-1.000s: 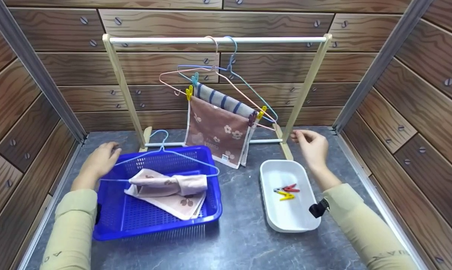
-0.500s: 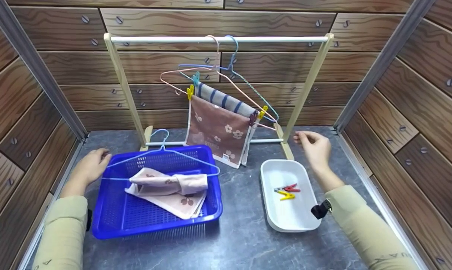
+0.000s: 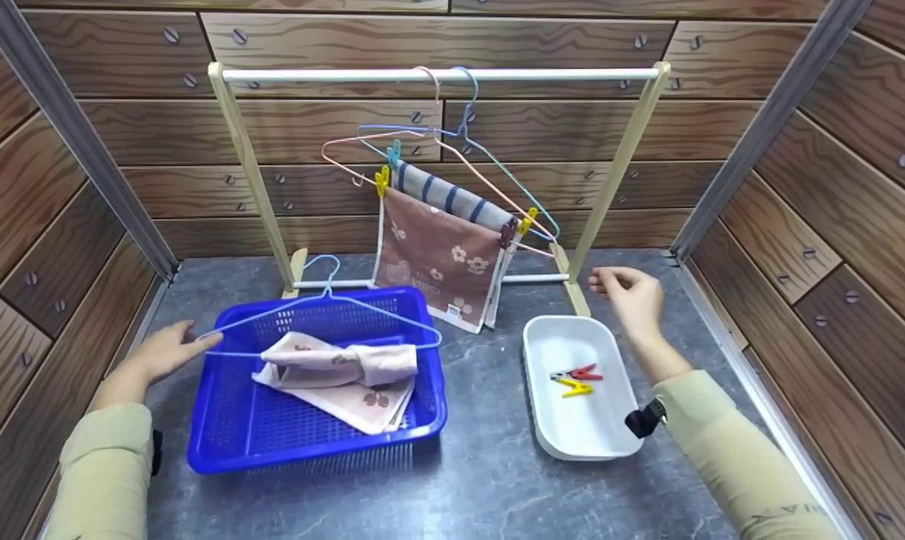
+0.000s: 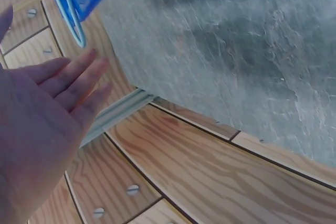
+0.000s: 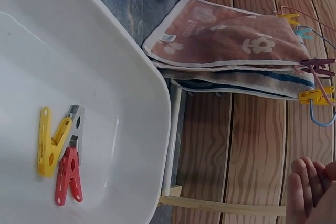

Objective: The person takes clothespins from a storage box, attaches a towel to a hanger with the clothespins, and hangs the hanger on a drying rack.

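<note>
"Across the blue basket point(image 3: 317, 448), see the blue hanger point(image 3: 328, 295) with pale cloth point(image 3: 347, 367), running left to right?"

"Yes, just right of the nearer left grip point(image 3: 163, 352), spread and empty; well apart from the right grip point(image 3: 633, 304), loosely curled"

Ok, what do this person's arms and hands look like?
Long, pale khaki fabric sleeves cover both arms; dark lettering marks the right one. A small, black, boxy device sits at the right wrist, and a black piece shows at the left. The left hand and right hand are gloveless.
</note>
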{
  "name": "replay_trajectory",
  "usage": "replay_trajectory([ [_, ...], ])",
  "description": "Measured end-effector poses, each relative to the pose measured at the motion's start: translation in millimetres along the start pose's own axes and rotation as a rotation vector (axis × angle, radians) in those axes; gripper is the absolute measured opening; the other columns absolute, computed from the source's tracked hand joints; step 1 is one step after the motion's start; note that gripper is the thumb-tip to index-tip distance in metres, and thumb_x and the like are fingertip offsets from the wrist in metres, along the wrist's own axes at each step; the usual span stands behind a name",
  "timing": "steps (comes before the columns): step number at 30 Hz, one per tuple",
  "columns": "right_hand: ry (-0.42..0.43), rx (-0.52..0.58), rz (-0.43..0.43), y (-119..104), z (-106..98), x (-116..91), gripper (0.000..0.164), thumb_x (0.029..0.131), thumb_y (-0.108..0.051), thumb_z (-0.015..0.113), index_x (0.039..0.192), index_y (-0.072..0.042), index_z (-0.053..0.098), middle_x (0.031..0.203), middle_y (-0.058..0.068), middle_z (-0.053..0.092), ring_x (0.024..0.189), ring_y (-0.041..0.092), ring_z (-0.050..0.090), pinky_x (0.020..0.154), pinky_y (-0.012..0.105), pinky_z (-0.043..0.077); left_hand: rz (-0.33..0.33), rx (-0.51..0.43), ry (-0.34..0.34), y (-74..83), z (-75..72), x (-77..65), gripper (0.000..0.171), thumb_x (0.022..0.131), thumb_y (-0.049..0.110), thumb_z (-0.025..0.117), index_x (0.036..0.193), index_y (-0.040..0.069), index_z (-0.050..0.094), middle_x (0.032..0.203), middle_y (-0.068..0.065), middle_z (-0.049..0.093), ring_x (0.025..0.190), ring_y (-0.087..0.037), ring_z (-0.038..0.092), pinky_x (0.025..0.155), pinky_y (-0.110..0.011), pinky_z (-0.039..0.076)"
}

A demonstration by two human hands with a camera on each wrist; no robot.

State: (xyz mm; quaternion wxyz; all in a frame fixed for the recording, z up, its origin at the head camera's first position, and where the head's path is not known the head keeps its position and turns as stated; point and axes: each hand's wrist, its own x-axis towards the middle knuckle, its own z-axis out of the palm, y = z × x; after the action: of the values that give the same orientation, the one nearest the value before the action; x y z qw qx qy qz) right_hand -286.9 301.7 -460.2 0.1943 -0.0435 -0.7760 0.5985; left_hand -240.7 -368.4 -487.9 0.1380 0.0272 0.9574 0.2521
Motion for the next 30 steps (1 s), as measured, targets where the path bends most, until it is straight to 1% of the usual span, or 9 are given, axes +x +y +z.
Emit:
replay_trajectory([
  [4, -0.002, 0.032, 0.032, 5.2, 1.4, 0.1, 0.024, 0.102, 0.000, 0.062, 0.109, 0.021, 0.072, 0.069, -0.013, 0.074, 0.063, -0.005, 0.072, 0.065, 0.013, 0.059, -0.033, -0.046, -0.088, 0.9, 0.6, -6.0, 0.105, 0.104, 0.060, 0.049, 0.149, -0.031, 0.022, 0.149, -0.054, 0.036, 0.140, -0.067, 0.039, 0.115, -0.071, 0.039],
  [9, -0.030, 0.005, 0.118, 16.4, -1.0, -1.5, 0.030, 0.104, -0.004, 0.061, 0.118, 0.022, 0.068, 0.068, -0.019, 0.071, 0.063, -0.008, 0.070, 0.067, 0.012, 0.059, -0.027, -0.126, -0.097, -2.0, 5.5, -11.9, 0.110, 0.100, 0.052, 0.064, 0.149, -0.033, 0.014, 0.140, -0.053, 0.047, 0.134, -0.063, 0.049, 0.113, -0.068, 0.044],
  [11, -0.040, 0.002, 0.159, 20.8, -2.2, -1.7, 0.032, 0.104, -0.005, 0.061, 0.121, 0.022, 0.067, 0.067, -0.019, 0.072, 0.063, -0.007, 0.070, 0.067, 0.012, 0.059, -0.025, -0.112, -0.110, -4.1, 6.2, -14.2, 0.112, 0.098, 0.053, 0.066, 0.147, -0.034, 0.017, 0.135, -0.052, 0.052, 0.130, -0.062, 0.054, 0.110, -0.067, 0.048],
  [13, -0.050, -0.001, 0.189, 24.9, -3.2, -1.8, 0.032, 0.105, -0.005, 0.061, 0.122, 0.022, 0.066, 0.068, -0.017, 0.072, 0.062, -0.007, 0.070, 0.068, 0.013, 0.060, -0.029, -0.098, -0.140, -5.1, 6.1, -16.5, 0.113, 0.097, 0.056, 0.066, 0.145, -0.035, 0.020, 0.137, -0.053, 0.050, 0.131, -0.063, 0.053, 0.109, -0.067, 0.048],
  [16, -0.065, 0.017, 0.228, 30.6, -4.0, -2.7, 0.033, 0.105, -0.004, 0.060, 0.123, 0.023, 0.064, 0.068, -0.015, 0.072, 0.061, -0.006, 0.069, 0.068, 0.015, 0.061, -0.032, -0.085, -0.184, -5.8, 7.0, -19.4, 0.113, 0.097, 0.059, 0.065, 0.143, -0.036, 0.024, 0.136, -0.052, 0.052, 0.127, -0.060, 0.058, 0.107, -0.066, 0.050],
  [21, -0.092, 0.021, 0.285, 37.8, -6.5, -6.7, 0.038, 0.107, -0.009, 0.058, 0.128, 0.023, 0.062, 0.069, -0.015, 0.073, 0.064, -0.005, 0.071, 0.070, 0.016, 0.061, -0.023, -0.163, -0.247, -8.6, 12.5, -21.0, 0.101, 0.099, 0.052, 0.067, 0.142, -0.033, 0.032, 0.126, -0.042, 0.066, 0.116, -0.048, 0.070, 0.104, -0.062, 0.054],
  [24, -0.107, 0.020, 0.329, 40.7, -7.6, -9.0, 0.040, 0.108, -0.011, 0.057, 0.132, 0.021, 0.060, 0.072, -0.014, 0.074, 0.067, -0.003, 0.072, 0.072, 0.015, 0.061, -0.033, -0.191, -0.273, -9.8, 15.1, -21.0, 0.094, 0.099, 0.049, 0.067, 0.139, -0.031, 0.039, 0.118, -0.034, 0.073, 0.108, -0.038, 0.075, 0.094, -0.051, 0.059],
  [27, -0.119, 0.036, 0.385, 43.5, -8.4, -10.9, 0.041, 0.108, -0.012, 0.058, 0.135, 0.020, 0.059, 0.075, -0.011, 0.075, 0.069, -0.001, 0.073, 0.073, 0.015, 0.061, -0.048, -0.218, -0.287, -9.6, 17.1, -20.7, 0.083, 0.100, 0.044, 0.067, 0.135, -0.028, 0.048, 0.108, -0.025, 0.078, 0.096, -0.024, 0.075, 0.082, -0.036, 0.059],
  [30, -0.137, 0.049, 0.441, 47.1, -8.6, -12.7, 0.043, 0.107, -0.011, 0.058, 0.137, 0.020, 0.056, 0.076, -0.010, 0.075, 0.069, 0.000, 0.072, 0.071, 0.015, 0.060, -0.067, -0.285, -0.303, -7.9, 18.5, -20.0, 0.064, 0.100, 0.036, 0.067, 0.124, -0.023, 0.058, 0.094, -0.011, 0.079, 0.084, -0.013, 0.071, 0.075, -0.029, 0.058],
])
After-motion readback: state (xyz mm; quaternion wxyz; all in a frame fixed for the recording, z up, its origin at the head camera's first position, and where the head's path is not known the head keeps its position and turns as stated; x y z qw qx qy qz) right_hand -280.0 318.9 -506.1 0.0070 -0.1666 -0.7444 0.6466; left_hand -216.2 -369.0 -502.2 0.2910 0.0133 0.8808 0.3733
